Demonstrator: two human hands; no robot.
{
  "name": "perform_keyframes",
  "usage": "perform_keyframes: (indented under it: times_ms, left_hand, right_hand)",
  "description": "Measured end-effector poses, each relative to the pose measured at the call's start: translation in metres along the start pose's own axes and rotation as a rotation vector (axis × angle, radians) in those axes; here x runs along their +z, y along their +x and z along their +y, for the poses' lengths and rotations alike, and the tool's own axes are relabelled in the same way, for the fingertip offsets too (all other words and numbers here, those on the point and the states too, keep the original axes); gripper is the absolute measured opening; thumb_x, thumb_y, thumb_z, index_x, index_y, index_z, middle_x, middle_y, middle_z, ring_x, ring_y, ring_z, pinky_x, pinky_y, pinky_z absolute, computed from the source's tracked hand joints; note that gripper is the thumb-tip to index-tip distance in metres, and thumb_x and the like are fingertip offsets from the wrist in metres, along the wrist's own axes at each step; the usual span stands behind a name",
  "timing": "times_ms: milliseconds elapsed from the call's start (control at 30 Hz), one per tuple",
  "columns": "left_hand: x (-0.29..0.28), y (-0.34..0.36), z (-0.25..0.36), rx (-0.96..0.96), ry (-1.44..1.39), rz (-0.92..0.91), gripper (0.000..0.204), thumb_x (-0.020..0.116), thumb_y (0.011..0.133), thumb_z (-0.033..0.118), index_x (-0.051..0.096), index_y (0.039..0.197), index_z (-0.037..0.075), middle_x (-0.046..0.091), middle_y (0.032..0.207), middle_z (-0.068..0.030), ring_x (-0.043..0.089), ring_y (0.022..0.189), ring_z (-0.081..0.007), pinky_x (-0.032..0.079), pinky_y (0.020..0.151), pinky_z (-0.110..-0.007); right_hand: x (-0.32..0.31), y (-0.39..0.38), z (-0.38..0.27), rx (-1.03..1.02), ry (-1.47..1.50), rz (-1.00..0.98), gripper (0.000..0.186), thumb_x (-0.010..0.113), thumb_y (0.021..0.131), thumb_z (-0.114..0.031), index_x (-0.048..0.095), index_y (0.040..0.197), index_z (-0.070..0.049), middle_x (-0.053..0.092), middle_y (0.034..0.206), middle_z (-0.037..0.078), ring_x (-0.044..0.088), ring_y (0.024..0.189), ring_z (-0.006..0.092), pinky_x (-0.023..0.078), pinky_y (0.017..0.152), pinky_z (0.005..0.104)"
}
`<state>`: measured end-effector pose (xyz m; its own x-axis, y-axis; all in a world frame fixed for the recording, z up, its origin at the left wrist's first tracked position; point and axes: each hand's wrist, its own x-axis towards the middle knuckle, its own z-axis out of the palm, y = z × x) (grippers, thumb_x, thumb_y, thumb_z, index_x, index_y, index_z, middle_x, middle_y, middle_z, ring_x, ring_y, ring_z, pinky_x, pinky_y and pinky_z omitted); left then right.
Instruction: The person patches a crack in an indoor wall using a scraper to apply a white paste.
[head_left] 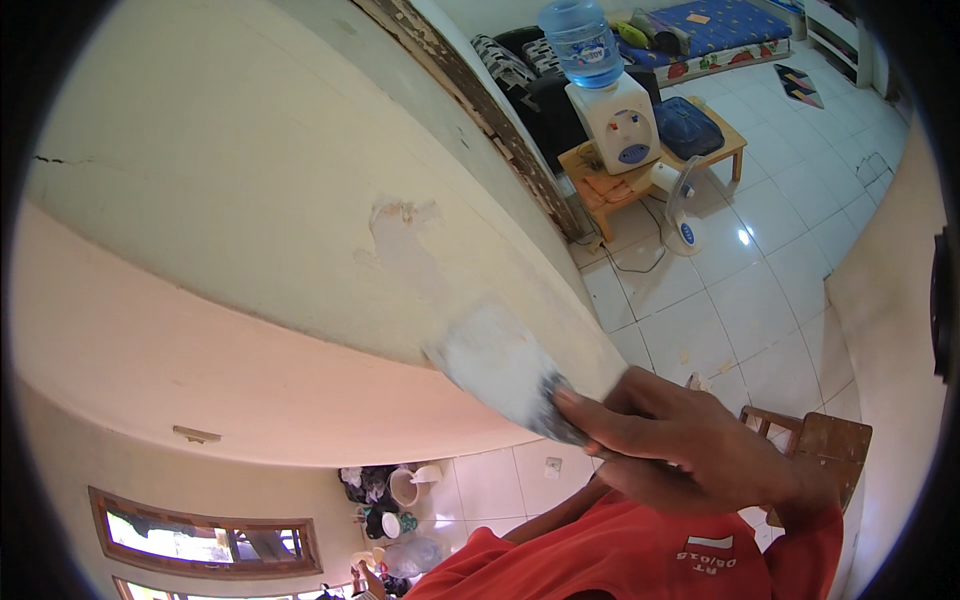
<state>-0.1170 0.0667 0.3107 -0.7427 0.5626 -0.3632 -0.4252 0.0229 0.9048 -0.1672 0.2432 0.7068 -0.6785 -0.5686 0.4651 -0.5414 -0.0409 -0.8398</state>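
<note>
In my right hand [690, 440] is a putty knife [500, 360], its handle pinched between thumb and fingers. The wide blade, smeared with white putty, lies at the corner edge of a cream wall [250, 170]. Whether the blade presses on the wall or hovers just off it, I cannot tell. A patch [405, 235] of chipped, partly filled plaster marks the wall a little beyond the blade. Part of my left forearm [565, 512] shows behind my right hand; my left hand is hidden.
A wooden stool [830, 455] stands on the tiled floor [740, 290] at the right. Farther off are a low table [735, 150] with a water dispenser [615, 120], a fan [680, 205] and a blue mattress [715, 30]. Buckets [405, 487] and bags sit below the wall.
</note>
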Motion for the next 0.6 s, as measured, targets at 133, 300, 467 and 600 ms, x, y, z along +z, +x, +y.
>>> perform_keyframes:
  times_ms: [133, 300, 467, 600]
  left_hand:
    - [-0.001, -0.002, 0.004, -0.004, 0.002, -0.007, 0.034, 0.046, 0.104, 0.025, 0.052, 0.130, 0.003, 0.058, 0.094, 0.0008, 0.050, 0.079, -0.0059, 0.038, 0.062, -0.021]
    - [0.000, -0.008, 0.027, -0.084, 0.040, -0.025, 0.037, 0.047, 0.104, 0.029, 0.052, 0.131, 0.004, 0.059, 0.098, 0.0001, 0.054, 0.083, -0.0066, 0.041, 0.066, -0.021]
    - [-0.003, -0.010, 0.017, -0.071, 0.016, -0.015, 0.038, 0.048, 0.104, 0.033, 0.053, 0.128, 0.004, 0.060, 0.100, 0.0001, 0.056, 0.085, -0.0066, 0.042, 0.068, -0.020]
    - [-0.003, -0.017, 0.034, -0.116, 0.067, -0.009, 0.036, 0.048, 0.103, 0.030, 0.053, 0.127, 0.005, 0.061, 0.098, 0.0003, 0.056, 0.083, -0.0063, 0.042, 0.067, -0.020]
  right_hand:
    - [-0.022, -0.001, 0.012, -0.023, 0.007, 0.168, 0.049, 0.058, 0.087, -0.001, 0.055, 0.136, 0.000, 0.058, 0.087, 0.011, 0.054, 0.071, 0.0199, 0.045, 0.065, 0.0309]
    - [-0.047, 0.057, 0.021, -0.278, -0.231, 0.377, 0.046, 0.056, 0.085, 0.004, 0.062, 0.130, -0.005, 0.059, 0.089, 0.008, 0.054, 0.075, 0.0169, 0.043, 0.065, 0.0286]
    - [-0.046, 0.076, 0.039, -0.309, -0.271, 0.306, 0.050, 0.053, 0.084, 0.012, 0.061, 0.130, -0.006, 0.060, 0.097, 0.009, 0.057, 0.084, 0.0197, 0.045, 0.072, 0.0311]
    - [-0.040, 0.047, 0.061, -0.227, -0.352, 0.246, 0.049, 0.055, 0.084, 0.010, 0.061, 0.130, -0.006, 0.060, 0.098, 0.011, 0.059, 0.085, 0.0225, 0.046, 0.073, 0.0335]
